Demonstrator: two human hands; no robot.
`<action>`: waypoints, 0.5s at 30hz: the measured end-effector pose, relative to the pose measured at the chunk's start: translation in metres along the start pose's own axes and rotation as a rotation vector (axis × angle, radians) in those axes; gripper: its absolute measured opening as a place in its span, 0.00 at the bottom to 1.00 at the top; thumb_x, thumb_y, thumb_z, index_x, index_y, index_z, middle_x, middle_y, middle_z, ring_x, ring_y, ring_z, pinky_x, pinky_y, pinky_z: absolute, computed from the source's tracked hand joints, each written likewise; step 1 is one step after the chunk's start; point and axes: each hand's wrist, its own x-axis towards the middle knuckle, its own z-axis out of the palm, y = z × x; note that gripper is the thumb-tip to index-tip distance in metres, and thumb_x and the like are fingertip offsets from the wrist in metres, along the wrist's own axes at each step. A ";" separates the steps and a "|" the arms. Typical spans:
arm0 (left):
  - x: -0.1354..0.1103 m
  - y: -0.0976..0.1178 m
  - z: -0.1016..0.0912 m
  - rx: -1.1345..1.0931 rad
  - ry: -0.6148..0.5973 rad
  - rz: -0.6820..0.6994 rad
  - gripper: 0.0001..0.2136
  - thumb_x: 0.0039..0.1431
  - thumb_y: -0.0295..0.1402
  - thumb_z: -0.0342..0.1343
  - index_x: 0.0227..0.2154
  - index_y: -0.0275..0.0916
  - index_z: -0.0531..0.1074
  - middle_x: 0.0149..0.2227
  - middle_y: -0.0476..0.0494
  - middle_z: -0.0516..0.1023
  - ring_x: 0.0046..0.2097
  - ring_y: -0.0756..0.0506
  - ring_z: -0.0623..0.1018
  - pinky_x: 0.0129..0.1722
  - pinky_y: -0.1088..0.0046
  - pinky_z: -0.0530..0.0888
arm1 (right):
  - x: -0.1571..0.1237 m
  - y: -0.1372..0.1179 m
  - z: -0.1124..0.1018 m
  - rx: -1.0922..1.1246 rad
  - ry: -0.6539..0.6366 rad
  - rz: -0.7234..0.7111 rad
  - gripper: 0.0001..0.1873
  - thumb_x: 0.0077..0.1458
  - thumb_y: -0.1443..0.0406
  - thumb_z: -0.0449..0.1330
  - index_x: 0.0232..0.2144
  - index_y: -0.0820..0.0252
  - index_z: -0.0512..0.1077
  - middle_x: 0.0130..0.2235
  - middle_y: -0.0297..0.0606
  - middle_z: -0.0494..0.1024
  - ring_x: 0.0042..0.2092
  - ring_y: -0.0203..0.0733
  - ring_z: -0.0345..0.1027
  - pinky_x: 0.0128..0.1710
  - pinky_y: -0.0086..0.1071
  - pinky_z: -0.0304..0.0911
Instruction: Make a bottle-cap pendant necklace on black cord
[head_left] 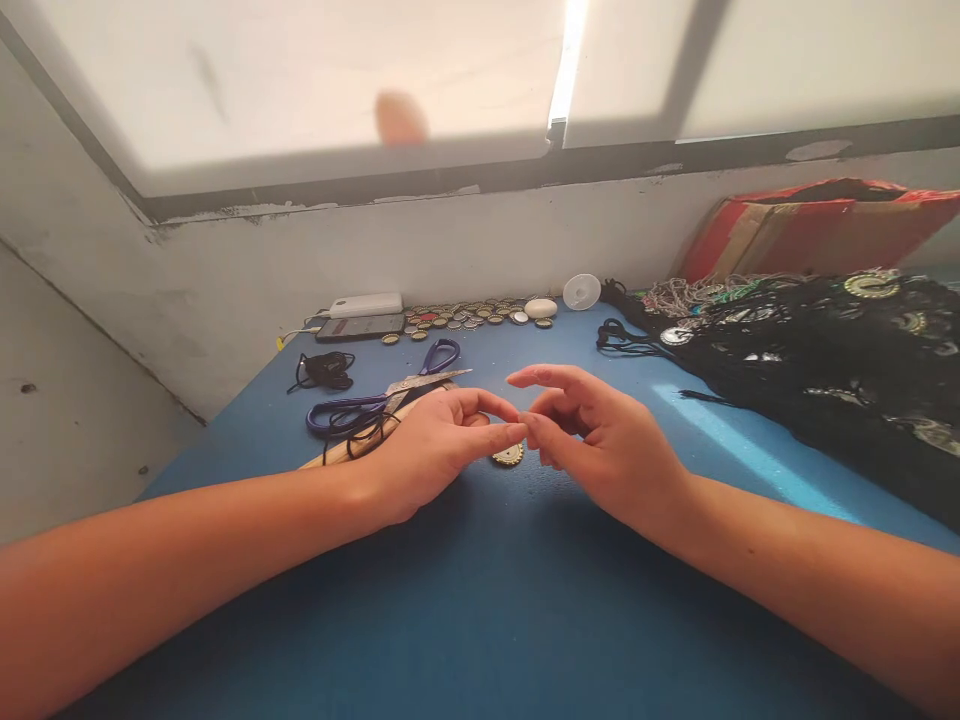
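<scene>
My left hand [435,445] and my right hand [592,435] meet fingertip to fingertip just above a blue table [480,600]. Whatever is pinched between the fingertips is too small to see. A gold bottle cap [509,456] lies on the table right under the fingertips, partly hidden by my left hand. Behind my left hand lie purple-handled scissors [390,395], a black cord [360,432] and a wooden stick [330,458].
Several bottle caps [457,315], a phone [360,327], a white power bank [367,304], a coil of black cord [324,370] and a white disc [582,291] sit by the wall. Black fabric with caps and chains [825,360] fills the right side, a red box [810,225] behind it.
</scene>
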 end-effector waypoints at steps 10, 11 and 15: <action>-0.002 -0.001 0.002 -0.038 0.018 0.046 0.13 0.54 0.44 0.61 0.28 0.38 0.71 0.26 0.52 0.69 0.24 0.54 0.60 0.24 0.75 0.56 | 0.000 -0.005 0.002 0.195 -0.018 0.148 0.14 0.57 0.67 0.55 0.47 0.53 0.67 0.22 0.25 0.69 0.21 0.31 0.64 0.22 0.25 0.63; -0.002 -0.001 0.002 -0.050 0.032 0.041 0.13 0.54 0.44 0.61 0.27 0.38 0.70 0.25 0.53 0.67 0.24 0.55 0.58 0.23 0.75 0.55 | 0.000 -0.004 0.002 0.191 -0.011 0.129 0.14 0.57 0.67 0.55 0.47 0.54 0.67 0.22 0.25 0.69 0.22 0.31 0.64 0.23 0.26 0.64; -0.001 -0.001 0.001 -0.138 0.056 0.033 0.14 0.54 0.45 0.61 0.28 0.38 0.70 0.22 0.55 0.60 0.23 0.55 0.54 0.22 0.75 0.51 | 0.001 0.003 0.001 0.065 0.079 -0.043 0.17 0.57 0.70 0.53 0.49 0.56 0.66 0.29 0.31 0.72 0.30 0.34 0.69 0.32 0.32 0.68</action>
